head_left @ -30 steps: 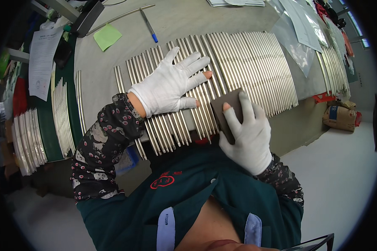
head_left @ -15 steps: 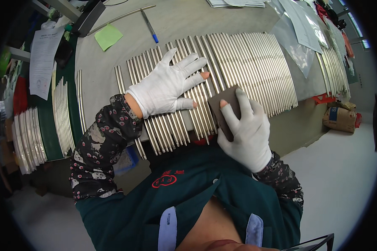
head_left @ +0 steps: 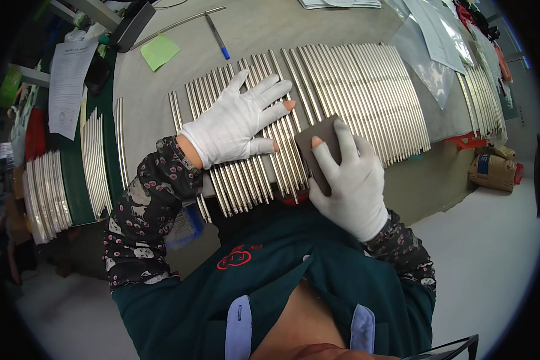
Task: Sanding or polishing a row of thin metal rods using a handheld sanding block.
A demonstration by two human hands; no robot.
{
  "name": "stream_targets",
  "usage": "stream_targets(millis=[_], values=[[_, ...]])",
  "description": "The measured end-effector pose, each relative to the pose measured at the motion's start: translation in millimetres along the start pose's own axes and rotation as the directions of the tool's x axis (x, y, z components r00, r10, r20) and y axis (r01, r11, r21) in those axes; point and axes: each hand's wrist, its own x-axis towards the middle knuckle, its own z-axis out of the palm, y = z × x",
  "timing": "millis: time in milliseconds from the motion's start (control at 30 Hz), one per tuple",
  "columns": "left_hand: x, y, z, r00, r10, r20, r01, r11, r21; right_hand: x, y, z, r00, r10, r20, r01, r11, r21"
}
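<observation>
Shiny metal rods (head_left: 372,99) lie side by side across the table, their near ends reaching over its front edge. My left hand (head_left: 234,123), in a white glove with bare thumb and index fingertips, rests flat with spread fingers on the left group of rods. In my gloved right hand (head_left: 351,180) is a dark grey-brown rectangular block (head_left: 319,137), which looks like a sanding sponge. The fingers lie over its top and side, and it sits on the rods just right of my left hand. Its underside is hidden.
A blue-capped pen (head_left: 218,37), a green paper note (head_left: 160,51) and a thin curved rod (head_left: 177,27) lie toward the back. Bagged rods (head_left: 45,195) stand at the far left. Plastic bags (head_left: 429,66) and more rods (head_left: 486,99) are on the right.
The block and my right hand have shifted slightly to the left and away from me. My left hand stays spread on the rods. The whole view has tilted a little.
</observation>
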Motion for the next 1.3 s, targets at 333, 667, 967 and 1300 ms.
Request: stream_targets(millis=[333,667,967,1300], values=[[-13,8,-3,0.993,0.081,-0.091,-0.085,0.995,-0.044,-54,29,-15,0.967,0.107,-0.233,-0.085,0.991,0.102],[-5,8,7,0.992,0.126,-0.016,-0.126,0.992,-0.023,-55,17,-6,0.981,0.105,-0.166,-0.080,0.985,0.151],[-6,1,1,0.997,0.057,-0.053,-0.058,0.998,-0.011,-48,-5,-4,0.996,0.035,-0.078,-0.029,0.997,0.070],[-2,1,2,0.999,0.041,0.029,-0.041,0.999,0.004,-32,-6,-4,0.999,-0.026,-0.021,0.026,0.999,-0.026]])
